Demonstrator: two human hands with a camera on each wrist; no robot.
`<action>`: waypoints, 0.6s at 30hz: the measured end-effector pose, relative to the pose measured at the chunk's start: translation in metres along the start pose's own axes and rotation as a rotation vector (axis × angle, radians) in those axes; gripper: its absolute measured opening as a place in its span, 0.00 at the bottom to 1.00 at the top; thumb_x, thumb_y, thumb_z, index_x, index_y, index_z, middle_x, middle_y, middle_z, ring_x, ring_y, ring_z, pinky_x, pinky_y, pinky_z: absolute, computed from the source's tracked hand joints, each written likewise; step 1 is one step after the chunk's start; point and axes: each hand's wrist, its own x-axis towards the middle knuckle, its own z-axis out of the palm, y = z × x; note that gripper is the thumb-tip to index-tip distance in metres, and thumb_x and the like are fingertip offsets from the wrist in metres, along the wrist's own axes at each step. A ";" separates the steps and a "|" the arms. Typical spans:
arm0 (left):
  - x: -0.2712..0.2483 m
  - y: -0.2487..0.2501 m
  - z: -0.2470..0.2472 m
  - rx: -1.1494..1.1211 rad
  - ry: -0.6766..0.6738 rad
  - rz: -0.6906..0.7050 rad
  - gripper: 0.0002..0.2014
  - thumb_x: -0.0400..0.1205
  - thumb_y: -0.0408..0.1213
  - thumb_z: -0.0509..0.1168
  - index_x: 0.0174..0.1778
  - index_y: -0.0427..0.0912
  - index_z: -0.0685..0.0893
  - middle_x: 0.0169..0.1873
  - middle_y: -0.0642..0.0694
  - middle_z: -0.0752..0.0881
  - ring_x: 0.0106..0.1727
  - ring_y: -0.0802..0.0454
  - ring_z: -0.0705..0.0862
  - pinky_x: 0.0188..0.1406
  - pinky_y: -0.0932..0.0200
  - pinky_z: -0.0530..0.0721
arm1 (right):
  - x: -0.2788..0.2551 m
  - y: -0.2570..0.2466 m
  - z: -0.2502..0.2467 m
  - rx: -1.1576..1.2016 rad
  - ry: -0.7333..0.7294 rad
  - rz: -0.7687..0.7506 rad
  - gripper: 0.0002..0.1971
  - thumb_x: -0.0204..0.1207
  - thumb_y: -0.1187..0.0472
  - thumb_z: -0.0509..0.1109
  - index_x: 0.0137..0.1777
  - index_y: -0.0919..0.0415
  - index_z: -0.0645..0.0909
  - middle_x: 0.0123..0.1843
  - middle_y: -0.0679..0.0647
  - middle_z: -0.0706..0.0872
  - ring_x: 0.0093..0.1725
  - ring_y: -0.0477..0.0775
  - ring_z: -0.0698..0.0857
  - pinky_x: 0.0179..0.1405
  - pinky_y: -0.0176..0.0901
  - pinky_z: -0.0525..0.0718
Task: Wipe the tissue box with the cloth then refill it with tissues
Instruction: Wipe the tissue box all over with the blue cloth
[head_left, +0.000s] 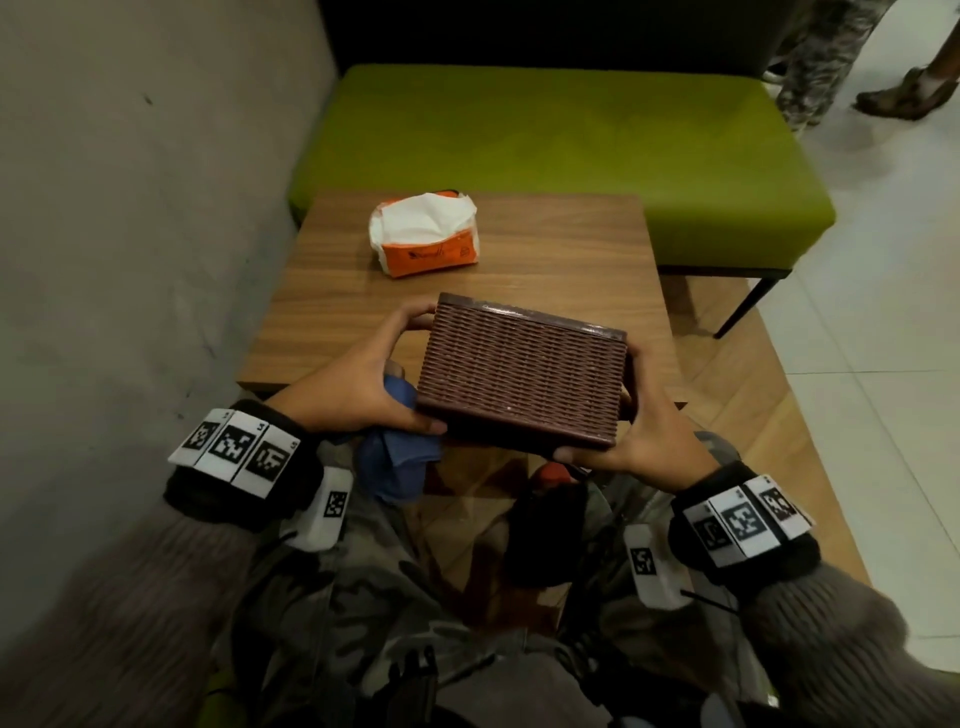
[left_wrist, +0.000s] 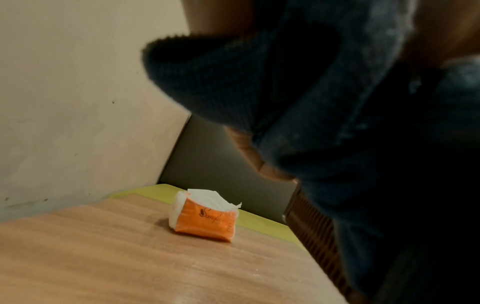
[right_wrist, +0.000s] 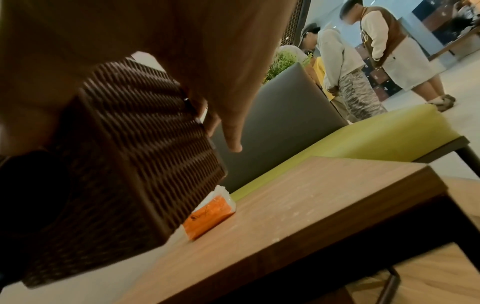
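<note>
You hold the tissue box in both hands above the near edge of the table, clear of its top. The box is a dark brown rectangle with a ribbed, woven-looking surface and a smooth glossy rim; its broad ribbed face is turned up toward you. Your left hand clasps the left end, thumb on the near edge, fingers curled round the far corner. A blue cloth, soft and crumpled, is bunched between that palm and the box and hangs below the hand. In the left wrist view the cloth fills most of the frame, nubbly and dark. Your right hand grips the right end, thumb under the near corner, fingers wrapped behind.

The tissue pack, an orange plastic wrapper torn open with white sheets puffing out, lies toward the table's far edge, left of middle. The table is square, wood-grain laminate. Behind it stands a green padded bench.
</note>
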 end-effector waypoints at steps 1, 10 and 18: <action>0.000 0.002 0.001 0.036 0.018 0.020 0.51 0.61 0.36 0.83 0.75 0.57 0.60 0.69 0.62 0.70 0.42 0.51 0.87 0.47 0.49 0.86 | 0.000 0.005 0.000 -0.036 -0.001 0.000 0.58 0.52 0.46 0.87 0.79 0.50 0.55 0.75 0.45 0.72 0.75 0.46 0.74 0.74 0.53 0.76; 0.002 0.032 0.011 0.922 0.084 0.030 0.53 0.59 0.52 0.79 0.76 0.55 0.54 0.71 0.52 0.63 0.46 0.46 0.83 0.28 0.53 0.81 | 0.000 -0.017 0.039 -0.535 0.062 -0.135 0.71 0.54 0.32 0.79 0.84 0.61 0.35 0.86 0.58 0.47 0.86 0.57 0.50 0.84 0.52 0.54; 0.003 0.054 0.035 1.078 0.096 0.114 0.48 0.64 0.57 0.70 0.79 0.53 0.56 0.73 0.49 0.65 0.43 0.54 0.80 0.29 0.61 0.70 | 0.017 -0.021 0.082 -0.443 0.262 -0.106 0.56 0.59 0.42 0.79 0.81 0.68 0.57 0.72 0.63 0.71 0.71 0.62 0.72 0.72 0.51 0.67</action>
